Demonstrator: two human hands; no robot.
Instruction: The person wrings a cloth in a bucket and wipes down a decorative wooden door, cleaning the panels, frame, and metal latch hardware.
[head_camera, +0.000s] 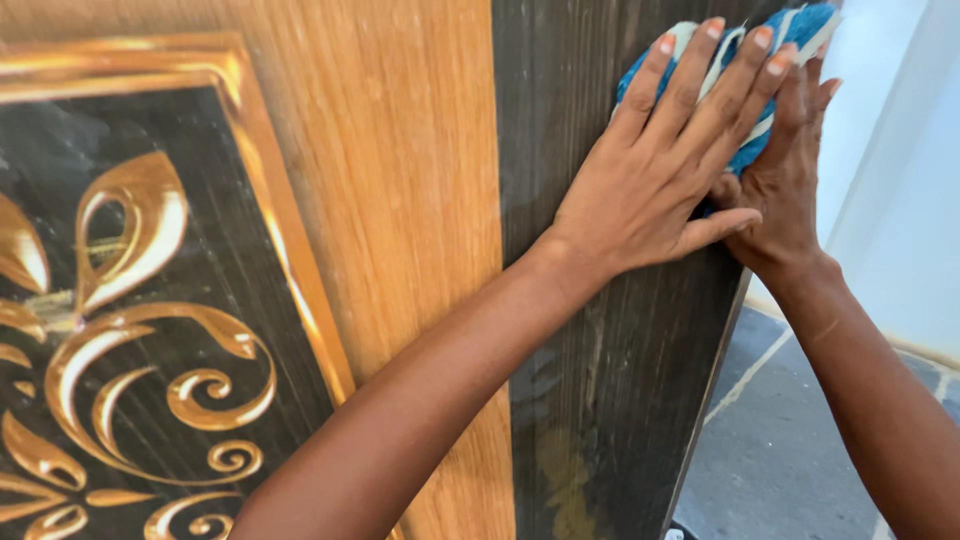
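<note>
Head view: L hand (655, 175) lies flat w/ fingers spread, pressing a blue-and-white cloth (790, 30) against the dark edge strip of a wooden door (400, 180); cloth sits under its fingertips, near the door's edge. R hand (785, 185) is open too, tucked behind the L, fingers up against the cloth's far side at the door edge.

door (400, 200): glossy wood grain, gilt scrollwork | cloth (790, 30): soft blue-white fabric | floor (790, 440): matt grey tile
</note>
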